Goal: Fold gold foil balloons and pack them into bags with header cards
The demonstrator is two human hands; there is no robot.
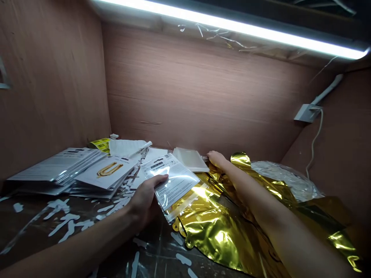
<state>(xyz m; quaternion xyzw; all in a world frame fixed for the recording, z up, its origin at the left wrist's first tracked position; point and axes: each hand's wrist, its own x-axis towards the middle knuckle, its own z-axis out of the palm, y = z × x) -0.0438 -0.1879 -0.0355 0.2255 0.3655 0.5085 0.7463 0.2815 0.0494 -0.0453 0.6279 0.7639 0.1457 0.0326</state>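
Observation:
Held between the thumb and fingers of my left hand [146,197] is a clear-bagged printed card [176,185], tilted, with a hang slot at its top. Its lower edge lies over flat gold foil balloons [220,231]. My right hand [217,159] reaches to the back, past the balloons, its fingers curled together near a stack of clear plastic bags [189,159]. What those fingers hold is mostly hidden. To the left, a pile of bagged cards [107,172] shows a gold letter U on its top card, beside another stack of bagged cards [58,166] lying face down.
White paper scraps [65,220] litter the dark tabletop. Crumpled paper [127,147] and a yellow label sheet [101,145] lie at the back left. Clear plastic film [284,179] sits behind the balloons. A socket box [304,112] with a cable hangs on the right wall, under a tube light [232,27].

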